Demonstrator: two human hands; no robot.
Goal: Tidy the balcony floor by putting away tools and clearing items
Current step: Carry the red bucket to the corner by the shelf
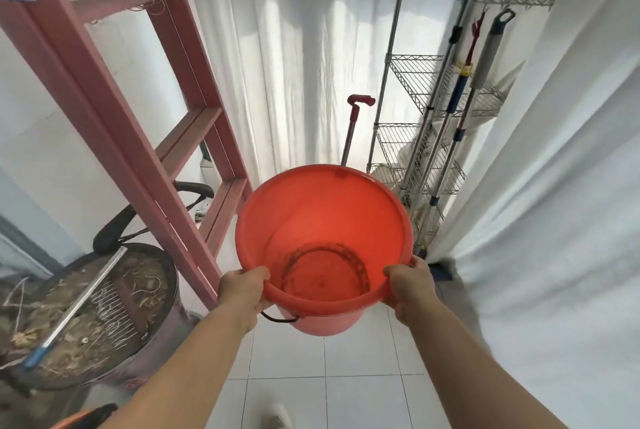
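An orange-red plastic bucket (325,220) hangs in the air above the white tiled floor, held in front of me with its mouth tipped toward the camera. It holds nothing; a dark dirt ring marks its bottom. My left hand (242,288) grips the near left rim. My right hand (410,284) grips the near right rim. The bucket's thin black bail handle (278,319) dangles below it.
A pink metal ladder (145,123) leans at the left. A large pot of dry soil (90,317) with a rake (79,304) stands at lower left. A wire shelf rack (426,109) with hanging mops stands at the far right; a red-handled tool (353,123) leans behind the bucket. White curtains line both sides.
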